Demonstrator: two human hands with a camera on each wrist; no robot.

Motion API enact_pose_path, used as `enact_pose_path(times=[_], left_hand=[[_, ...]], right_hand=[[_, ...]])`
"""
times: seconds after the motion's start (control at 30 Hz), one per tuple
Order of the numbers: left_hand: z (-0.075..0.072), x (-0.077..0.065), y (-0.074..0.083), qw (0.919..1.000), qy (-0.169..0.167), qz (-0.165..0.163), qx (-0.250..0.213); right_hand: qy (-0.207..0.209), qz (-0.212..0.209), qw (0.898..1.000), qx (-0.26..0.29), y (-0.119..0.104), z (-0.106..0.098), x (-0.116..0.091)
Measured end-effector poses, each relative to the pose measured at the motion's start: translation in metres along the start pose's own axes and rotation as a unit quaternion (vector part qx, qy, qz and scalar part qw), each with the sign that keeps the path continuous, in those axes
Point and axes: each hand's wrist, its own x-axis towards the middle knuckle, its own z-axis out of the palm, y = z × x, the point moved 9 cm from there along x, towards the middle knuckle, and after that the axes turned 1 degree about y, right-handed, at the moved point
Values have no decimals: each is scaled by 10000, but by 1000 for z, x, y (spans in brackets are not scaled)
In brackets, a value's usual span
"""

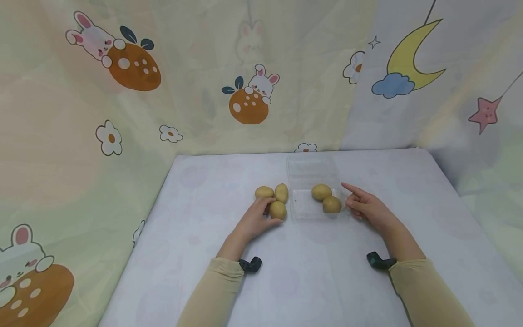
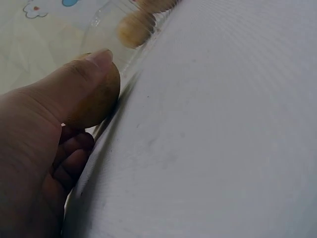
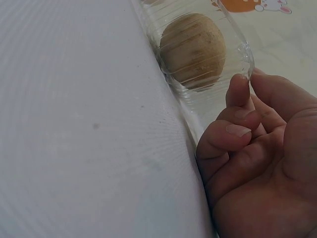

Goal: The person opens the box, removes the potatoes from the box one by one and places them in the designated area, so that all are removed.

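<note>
My left hand (image 1: 258, 218) grips a round potato (image 1: 278, 210) at the left of a clear plastic box (image 1: 302, 213); in the left wrist view the thumb (image 2: 74, 82) lies over the potato. Two more potatoes, an oval one (image 1: 264, 192) and an upright-lying one (image 1: 281, 193), sit just beyond that hand. Inside the box rest two potatoes, one farther back (image 1: 321, 192) and one nearer (image 1: 332, 205). At the box's right side, my right hand (image 1: 369, 210) pinches the rim between thumb and a finger, as the right wrist view shows. Its index finger points out straight.
The box's clear lid (image 1: 311, 167) lies folded back, away from me. A white cloth covers the table (image 1: 310, 281). Behind the table hangs a printed curtain (image 1: 196, 81) with rabbits, flowers and a moon. A dark camera strap is on each wrist.
</note>
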Motion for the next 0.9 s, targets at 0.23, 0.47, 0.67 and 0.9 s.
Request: enact_pose_path(times=[0.23, 0.47, 0.67, 0.9], left_hand=[[2, 0, 0, 9998, -190, -32, 21], [3, -1, -1, 9997, -251, -14, 23], [1, -3, 1, 9996, -279, 11, -69], [-1, -2, 2, 9993, -287, -76, -230]], right_hand=[[-16, -67, 10000, -19, 0, 0, 0], [-13, -110, 9999, 62, -2, 0, 0], [-14, -60, 10000, 56, -2, 0, 0], [28, 17, 10000, -79, 0, -1, -1]])
